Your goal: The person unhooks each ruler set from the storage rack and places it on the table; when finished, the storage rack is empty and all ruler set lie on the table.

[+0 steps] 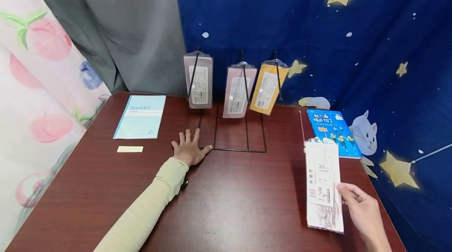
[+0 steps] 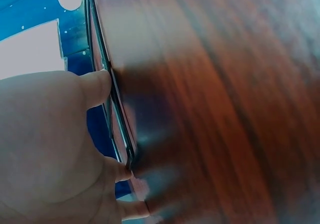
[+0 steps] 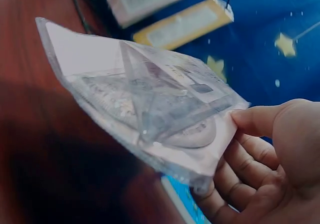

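Far left of the table (image 1: 226, 212) there's a light blue notebook (image 1: 139, 116) with a pale strip (image 1: 130, 149) just nearer. Then the left hand (image 1: 188, 152), fingers spread and gripping nothing, thumb touching the near-left corner of the wire rack (image 1: 240, 150). If that thumb lifted, I'd guess a bump could make the rack skid or tip, since it looks pretty light.

Three packs hang off it: greyish (image 1: 199, 83), pink (image 1: 240, 91), yellow (image 1: 269, 87). The pink and yellow ones sit super close, so anything pushed in there could snag or knock one off.

Over on the right, the white pack (image 1: 324, 185) is up in front of the blue book (image 1: 335, 132), pinched by the right hand (image 1: 361, 209) at its right edge only. Slick-looking plastic plus a one-sided hold: it might swing or slip, imo.
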A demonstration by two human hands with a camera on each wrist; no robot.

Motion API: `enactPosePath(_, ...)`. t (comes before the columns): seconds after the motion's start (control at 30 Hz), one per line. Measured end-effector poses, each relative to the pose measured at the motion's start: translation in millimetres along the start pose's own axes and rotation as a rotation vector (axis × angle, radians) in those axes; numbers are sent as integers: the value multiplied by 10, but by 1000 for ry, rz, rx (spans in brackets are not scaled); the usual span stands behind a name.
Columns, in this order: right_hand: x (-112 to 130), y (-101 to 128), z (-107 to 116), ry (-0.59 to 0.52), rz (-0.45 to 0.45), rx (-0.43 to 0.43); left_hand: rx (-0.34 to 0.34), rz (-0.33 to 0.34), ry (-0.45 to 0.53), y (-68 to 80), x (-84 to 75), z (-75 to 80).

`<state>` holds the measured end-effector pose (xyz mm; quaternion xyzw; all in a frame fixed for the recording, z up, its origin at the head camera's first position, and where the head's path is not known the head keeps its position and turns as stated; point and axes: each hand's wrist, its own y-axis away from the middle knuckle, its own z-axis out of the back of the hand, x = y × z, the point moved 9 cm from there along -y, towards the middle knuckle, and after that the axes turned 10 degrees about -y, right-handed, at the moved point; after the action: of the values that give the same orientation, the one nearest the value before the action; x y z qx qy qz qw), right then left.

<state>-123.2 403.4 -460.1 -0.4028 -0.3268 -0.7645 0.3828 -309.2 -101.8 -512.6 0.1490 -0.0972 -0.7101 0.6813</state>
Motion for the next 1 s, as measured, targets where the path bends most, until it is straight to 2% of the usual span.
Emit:
enactPosePath(0.23,-303,-77,182,76,-85,26,-1,1,-2,-76,30,-50)
enactPosePath(0.4,-444,-134,221,129,-89,50,3,5,8,-41,18,-23)
enactPosePath(0.53,-549,-176,208,145,-126,80,-10,4,9,6,-5,27)
enactPosePath(0.8,-639,-244,146,152,-141,117,-24,5,17,43,-17,44)
enactPosePath(1.0,-660,-292,130,192,-139,133,-3,4,12,12,-11,8)
